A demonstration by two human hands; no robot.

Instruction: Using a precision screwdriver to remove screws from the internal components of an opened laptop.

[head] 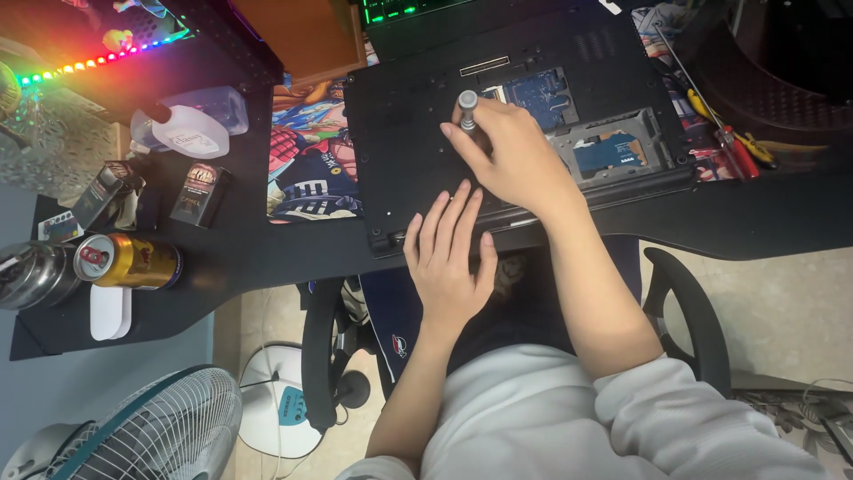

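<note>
One laptop (pixel 418 116), black, flipped underside up, lying on the dark counter (pixel 267 258) near its front edge. Bottom panel matte w/ small screw holes; two service bays uncovered at its right half: one shows a blue circuit board (pixel 538 93), the other a silver drive tray w/ blue label (pixel 613 147). A narrow slot sits near the top edge of the case.

One screwdriver (pixel 468 108), metal-handled w/ round silver cap, standing upright on the laptop base, just left of the board bay. Right hand (pixel 515 160): grip pinched round the screwdriver shaft, fingers curled, thumb side toward the cap. Left hand (pixel 449 253): fingers spread flat, palm down, pressing on the laptop's front edge where it meets the counter; holds nothing.

Other things on counter, counted:
- 1 drink can (pixel 129 260), gold and red, lying on its side, far left.
- 1 shiny metal cup or flask (pixel 31 274), touching the can's left.
- 2 small dark boxes (pixel 200 194), side by side, above the can.
- 1 clear plastic bottle w/ white label (pixel 187 124), lying down.
- 1 colourful printed mat (pixel 311 151) under the laptop's left side.
- approx. 2–3 spare screwdrivers, red/yellow handles (pixel 733 142), right of laptop; exact no. cannot tell.

Below counter: 1 fan (pixel 151 427) w/ white grille, lower left; black chair armrests (pixel 693 320) either side of the person's lap.
</note>
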